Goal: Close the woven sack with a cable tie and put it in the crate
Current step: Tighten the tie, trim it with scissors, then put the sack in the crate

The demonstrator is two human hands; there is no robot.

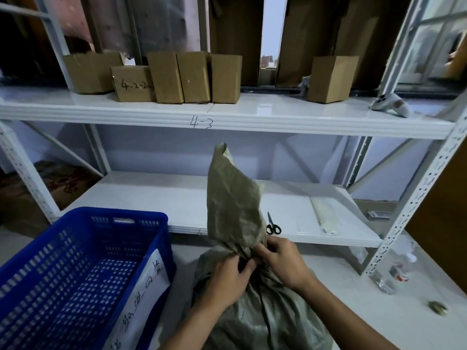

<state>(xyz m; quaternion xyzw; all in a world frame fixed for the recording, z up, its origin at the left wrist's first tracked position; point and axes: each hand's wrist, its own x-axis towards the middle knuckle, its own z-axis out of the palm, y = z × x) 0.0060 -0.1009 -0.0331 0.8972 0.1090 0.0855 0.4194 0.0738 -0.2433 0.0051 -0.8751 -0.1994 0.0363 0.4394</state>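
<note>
Room: storeroom corner, pale floor (328,286), window frames at upper right, light dim and bluish.
Rack: white steel rack (227,122), front edge of the upper shelf marked "4-3".
Upper shelf: six brown boxes (192,77) in a loose row, one marked "4-2-2"; a white handheld device (390,104) lies at the right end.
Lower shelf: mostly bare; black scissors (273,224) near the front edge, a long clear packet (322,215) to their right.
Crate: blue slotted crate (75,261) on the floor at left, a white paper label with handwriting on its right wall.
Sack: olive woven sack (252,311) stands on the floor just right of the crate, not in it. Neck gathered; loose top (232,198) rises upright in front of the lower shelf.
Left hand (227,281): clenched around the neck from the left, fingers curled into the gathered cloth.
Right hand (283,261): pinching at the same neck from the right, fingertips meeting the left hand's.
Cable tie: cannot tell; hidden at the neck if there.
Floor, right: clear plastic bottle (396,274) by the rack post; small olive object (438,308) further out.
</note>
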